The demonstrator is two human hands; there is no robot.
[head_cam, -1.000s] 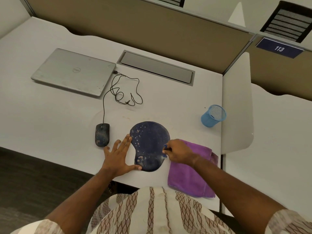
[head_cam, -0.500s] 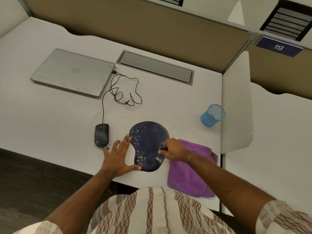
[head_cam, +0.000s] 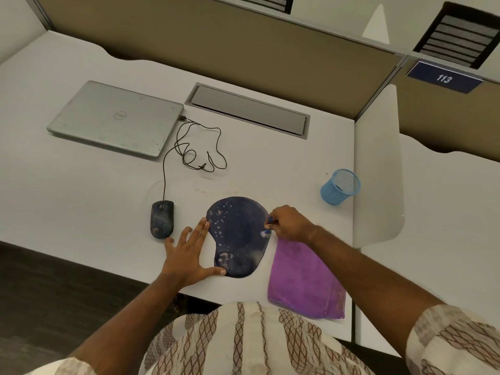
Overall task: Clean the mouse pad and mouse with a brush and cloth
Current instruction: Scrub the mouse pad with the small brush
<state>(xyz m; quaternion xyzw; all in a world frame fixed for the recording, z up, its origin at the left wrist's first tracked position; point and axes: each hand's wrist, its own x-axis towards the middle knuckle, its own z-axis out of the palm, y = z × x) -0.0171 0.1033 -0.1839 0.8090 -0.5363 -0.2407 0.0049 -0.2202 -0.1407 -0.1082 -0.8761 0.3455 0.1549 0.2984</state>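
Head view: mouse pad (head_cam: 239,228) on table (head_cam: 81,201), between my hands.
Left hand (head_cam: 186,255): spread flat, bracing pad edge.
Right hand (head_cam: 289,223): pinching brush (head_cam: 268,225) at right rim.
Technique: I'd sweep short, light strokes.

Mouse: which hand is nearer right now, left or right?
Left. The left hand lies flat just right of the mouse, apart from it; the right hand is beyond the mouse pad, gripping the brush.
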